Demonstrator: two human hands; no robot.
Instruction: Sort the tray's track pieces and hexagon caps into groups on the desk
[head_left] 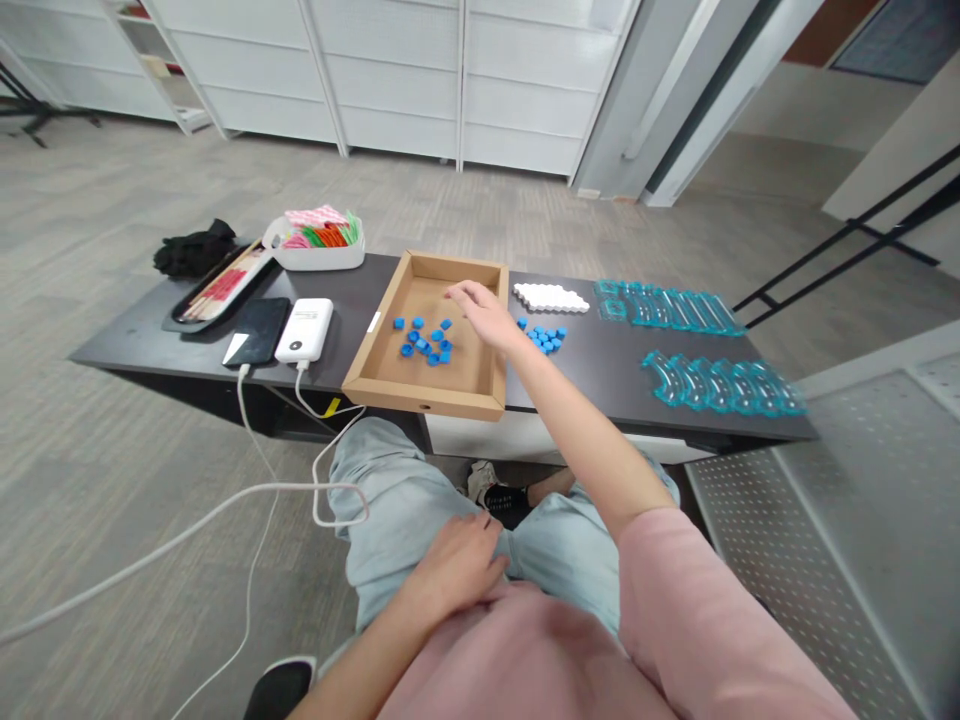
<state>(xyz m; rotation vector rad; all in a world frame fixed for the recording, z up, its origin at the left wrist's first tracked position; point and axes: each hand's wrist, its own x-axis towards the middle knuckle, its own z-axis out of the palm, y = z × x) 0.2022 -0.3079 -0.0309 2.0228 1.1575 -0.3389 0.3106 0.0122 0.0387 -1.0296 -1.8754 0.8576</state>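
My right hand (pixel 484 312) reaches out over the right part of a shallow cardboard tray (pixel 480 385), fingers loosely spread, nothing visible in them. Several small blue pieces (pixel 425 339) lie inside the tray, left of the hand. More blue pieces (pixel 546 337) sit on the dark table just right of the tray. My left hand (pixel 457 565) rests flat on my lap, fingers relaxed and apart, holding nothing.
White hexagonal pieces (pixel 550 296) and two rows of clear teal curved parts (pixel 667 307) (pixel 724 383) lie on the right. On the left are a power bank (pixel 304 329) with cable, a phone (pixel 256 331), a dark tray (pixel 217 290), a white bin of coloured items (pixel 319 240) and a black cloth (pixel 193 250).
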